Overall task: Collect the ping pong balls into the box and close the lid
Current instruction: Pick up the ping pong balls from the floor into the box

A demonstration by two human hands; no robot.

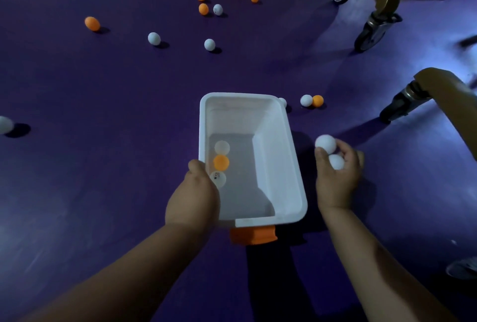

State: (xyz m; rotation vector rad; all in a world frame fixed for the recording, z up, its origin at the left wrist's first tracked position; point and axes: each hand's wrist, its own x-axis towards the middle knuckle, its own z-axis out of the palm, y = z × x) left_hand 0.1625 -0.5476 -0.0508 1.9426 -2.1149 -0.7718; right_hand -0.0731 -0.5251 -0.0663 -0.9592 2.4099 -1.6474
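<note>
A white plastic box (281, 146) with an orange latch (253, 236) is held above the purple floor. My left hand (193, 195) grips its left rim. Inside lie a white ball (222, 147), an orange ball (221, 162) and a printed white ball (219, 178). To the right of the box, my right hand (335, 179) holds two white balls (325, 144). Several orange and white balls lie scattered on the floor beyond, such as an orange one (92, 23) and a white one (209, 44). No lid is in view.
A white ball (306, 100) and an orange ball (317, 101) lie just past the box's far right corner. Wheeled tan table legs (371, 29) stand at the upper right and another castor leg (402, 104) at the right. A white ball (4, 124) sits at the left edge.
</note>
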